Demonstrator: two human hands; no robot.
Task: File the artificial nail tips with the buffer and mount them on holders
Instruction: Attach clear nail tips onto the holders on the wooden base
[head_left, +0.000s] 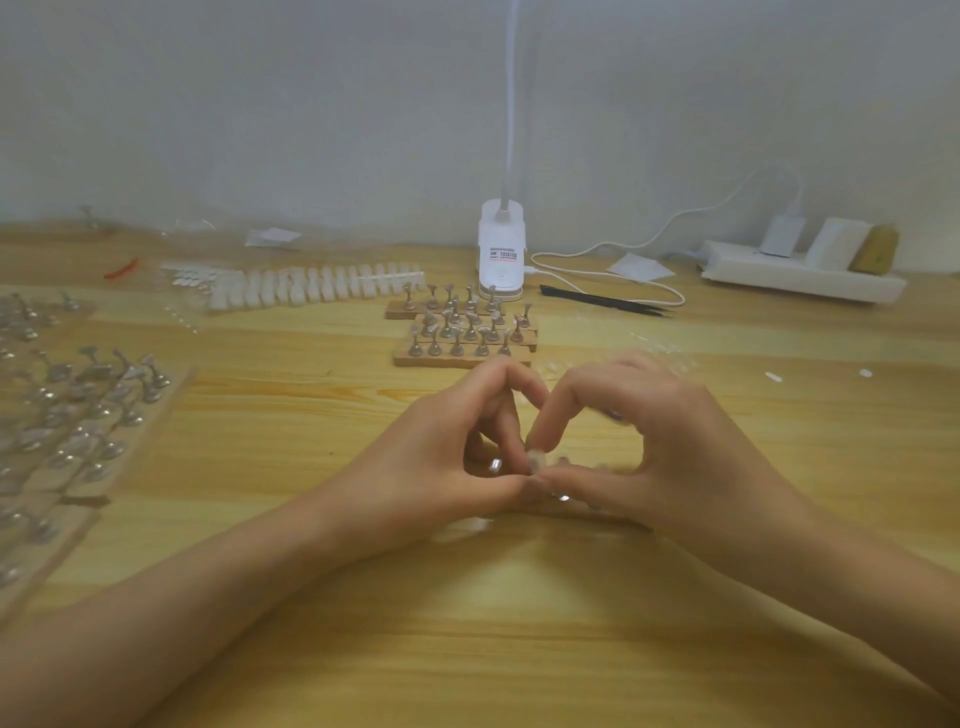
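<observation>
Left hand (441, 462), right hand (670, 441): fingers curled, fingertips pinching 1 nail tip (535, 460) between them, low over worktop (519, 649) | holder racks (462, 335): 12 o'clock | spare tips (311, 283): 11 o'clock

A white lamp (500, 260) stands at 12 o'clock on the wooden table (519, 649). Its cable (613, 243) runs to a power strip (800, 275) at 2 o'clock. Black tweezers (602, 300) lie at 1 o'clock, and a red scrap (120, 268) at 10 o'clock.
</observation>
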